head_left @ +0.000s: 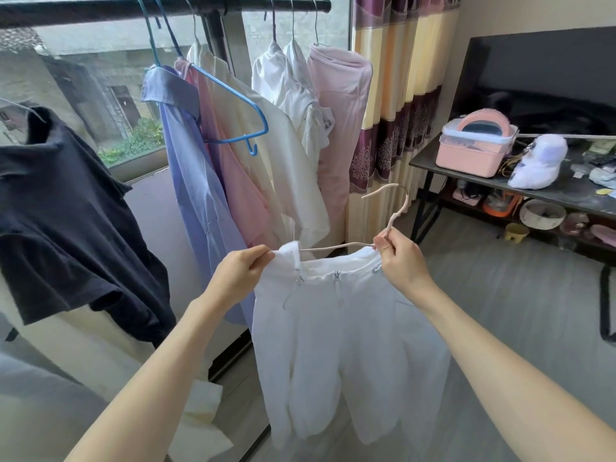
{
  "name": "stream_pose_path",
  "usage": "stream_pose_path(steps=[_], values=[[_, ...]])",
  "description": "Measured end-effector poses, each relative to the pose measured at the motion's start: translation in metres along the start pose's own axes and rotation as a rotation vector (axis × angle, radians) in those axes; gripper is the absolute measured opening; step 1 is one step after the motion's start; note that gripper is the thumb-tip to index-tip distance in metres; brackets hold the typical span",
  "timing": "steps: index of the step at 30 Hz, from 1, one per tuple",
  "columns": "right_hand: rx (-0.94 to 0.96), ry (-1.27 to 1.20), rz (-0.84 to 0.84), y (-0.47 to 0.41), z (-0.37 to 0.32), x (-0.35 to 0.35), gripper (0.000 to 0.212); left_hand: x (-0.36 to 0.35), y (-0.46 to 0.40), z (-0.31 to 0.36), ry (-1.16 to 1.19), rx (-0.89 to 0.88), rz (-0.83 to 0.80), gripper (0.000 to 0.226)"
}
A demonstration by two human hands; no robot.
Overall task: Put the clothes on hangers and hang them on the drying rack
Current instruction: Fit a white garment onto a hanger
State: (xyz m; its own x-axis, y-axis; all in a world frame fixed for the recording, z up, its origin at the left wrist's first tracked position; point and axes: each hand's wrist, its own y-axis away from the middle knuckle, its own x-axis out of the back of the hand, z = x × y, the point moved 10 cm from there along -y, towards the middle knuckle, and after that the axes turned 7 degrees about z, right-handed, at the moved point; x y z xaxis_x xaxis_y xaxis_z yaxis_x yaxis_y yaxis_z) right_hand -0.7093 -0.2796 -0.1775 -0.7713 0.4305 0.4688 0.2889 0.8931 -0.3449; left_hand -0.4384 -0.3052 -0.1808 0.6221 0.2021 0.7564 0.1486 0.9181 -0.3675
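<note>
Pinching the left edge of a white garment [336, 345] at its neckline, the left hand [238, 271] has thumb and fingers curled on a folded bit of the soft cloth. The right hand [401, 258] grips the neck of a pale pink hanger [388, 221], fingers wrapped where the thin wire twists below its curved hook; one hanger arm runs across the open neckline toward the left hand, the other is tucked in the fabric. The garment hangs limp between both hands, in front of the rack, sheer and lightly crumpled, with small metal zip pulls near the top.

Behind it a black rail [166, 8] carries shirts on hangers: a dark navy tee [66, 211], a lilac-blue collared shirt [200, 195], a pink one [240, 181], a cream one [283, 161], two white tops [293, 91] and a pale pink garment [340, 111]. An empty blue plastic hanger [240, 125] dangles among them.

To the right, a dark table [473, 181] holds a pink lidded plastic box [473, 151] with a clear top tray, contents unclear, beside a white crumpled bag [540, 161]. Bowls sit on its lower shelf. A patterned purple-and-cream curtain [396, 95] hangs between.
</note>
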Motion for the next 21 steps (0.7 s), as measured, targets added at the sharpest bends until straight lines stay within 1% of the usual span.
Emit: stream_pose_path(steps=[3, 5, 8, 11, 13, 15, 16, 17, 19, 21], values=[[0.033, 0.04, -0.04, -0.001, -0.007, 0.0, 0.022, -0.001, -0.001, -0.005, 0.087, 0.08, 0.045, 0.04], [0.059, 0.072, -0.071, -0.001, -0.01, -0.001, 0.02, 0.002, -0.001, -0.011, 0.165, 0.15, 0.108, 0.041], [0.062, 0.196, -0.143, -0.003, -0.005, -0.004, 0.02, 0.014, -0.004, -0.014, 0.206, 0.198, 0.209, 0.044], [0.046, 0.381, -0.294, -0.003, 0.0, -0.012, 0.018, 0.029, -0.013, -0.006, 0.214, 0.172, 0.261, 0.044], [0.111, 0.586, -0.441, 0.009, 0.002, -0.031, 0.013, 0.035, -0.021, 0.008, 0.212, 0.113, 0.272, 0.036], [0.178, 0.645, -0.481, 0.022, -0.002, -0.043, 0.02, 0.037, -0.029, 0.028, 0.224, 0.064, 0.284, 0.035], [0.155, 0.564, -0.458, 0.023, -0.006, -0.043, 0.024, 0.036, -0.032, 0.037, 0.241, 0.051, 0.287, 0.037], [0.09, 0.43, -0.42, 0.021, -0.007, -0.041, 0.025, 0.033, -0.034, 0.045, 0.245, 0.044, 0.276, 0.04], [-0.027, 0.161, -0.278, 0.011, -0.008, -0.028, 0.024, 0.023, -0.034, 0.051, 0.215, 0.048, 0.242, 0.043], [-0.051, 0.087, -0.219, 0.008, -0.012, -0.022, 0.024, 0.007, -0.028, 0.052, 0.167, 0.066, 0.204, 0.035]])
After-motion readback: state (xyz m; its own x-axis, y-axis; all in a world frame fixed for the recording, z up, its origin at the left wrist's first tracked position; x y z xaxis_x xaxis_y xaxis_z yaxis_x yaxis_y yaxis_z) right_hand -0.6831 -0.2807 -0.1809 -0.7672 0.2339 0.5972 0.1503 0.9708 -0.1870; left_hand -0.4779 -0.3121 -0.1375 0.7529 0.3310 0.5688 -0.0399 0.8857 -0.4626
